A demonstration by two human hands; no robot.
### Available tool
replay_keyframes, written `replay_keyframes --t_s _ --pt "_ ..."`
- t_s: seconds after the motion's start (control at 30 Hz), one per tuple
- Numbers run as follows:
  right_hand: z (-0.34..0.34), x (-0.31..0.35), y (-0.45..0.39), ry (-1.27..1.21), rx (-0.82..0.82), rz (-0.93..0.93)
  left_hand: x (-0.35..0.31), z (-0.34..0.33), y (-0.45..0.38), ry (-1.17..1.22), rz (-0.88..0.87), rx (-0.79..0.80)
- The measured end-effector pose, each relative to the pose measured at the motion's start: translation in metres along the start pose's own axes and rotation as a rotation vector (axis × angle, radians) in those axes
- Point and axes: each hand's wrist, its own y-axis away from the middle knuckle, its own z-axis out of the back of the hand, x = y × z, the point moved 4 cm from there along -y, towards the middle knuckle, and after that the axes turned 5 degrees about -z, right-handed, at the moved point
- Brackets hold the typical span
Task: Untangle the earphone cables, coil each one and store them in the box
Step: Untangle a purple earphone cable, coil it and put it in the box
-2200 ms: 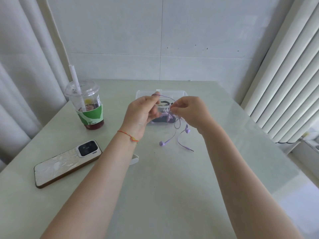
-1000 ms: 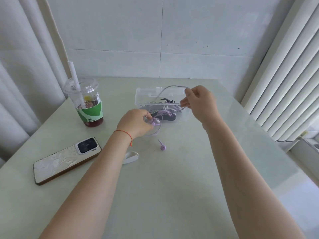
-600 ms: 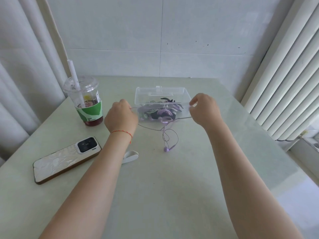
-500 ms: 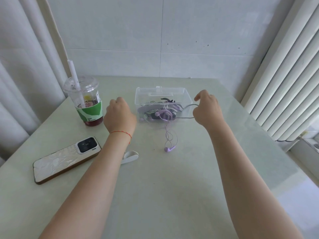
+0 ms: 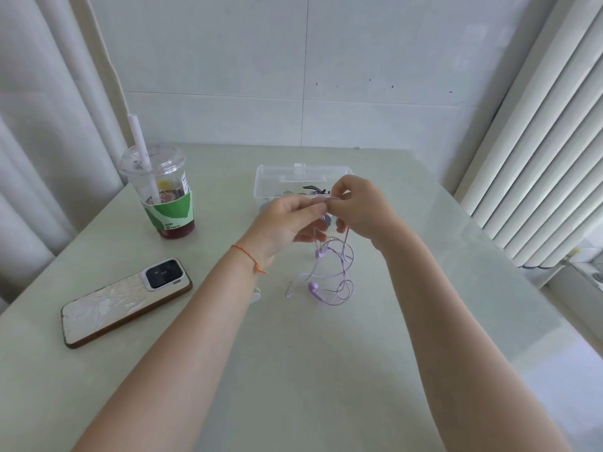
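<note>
Both hands, left (image 5: 287, 220) and right (image 5: 359, 208), pinch purple earphone cable (image 5: 332, 272) in front of clear box (image 5: 270, 181); loops dangle below. Cup (image 5: 166, 197) sleeve text unreadable, left of hands.

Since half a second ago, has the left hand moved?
Yes. The left hand has swung right from beside the cup, meeting the right hand before the box.

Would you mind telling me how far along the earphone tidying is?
Done: some cables already lie in the clear box. In hand: left hand and right hand pinch the purple earphone cable, whose loops and earbuds hang loose onto the table. Left: coiling this cable and storing it.
</note>
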Motion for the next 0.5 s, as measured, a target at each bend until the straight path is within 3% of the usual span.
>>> replay_keyframes --t_s 0.13,0.23,0.33,0.5 --pt "0.004 -0.004 -0.003 -0.018 -0.003 0.005 0.002 0.012 -0.002 0.172 0.041 -0.1" --pt "0.005 -0.012 -0.008 0.093 -0.005 -0.036 0.006 0.033 -0.007 0.298 0.056 -0.389" --pt "0.011 -0.022 -0.013 0.217 -0.09 -0.071 0.02 0.06 -0.008 0.244 0.068 -0.694" --pt "0.026 -0.023 -0.013 0.244 -0.328 -0.098 0.037 0.079 -0.006 -0.007 0.123 -0.886"
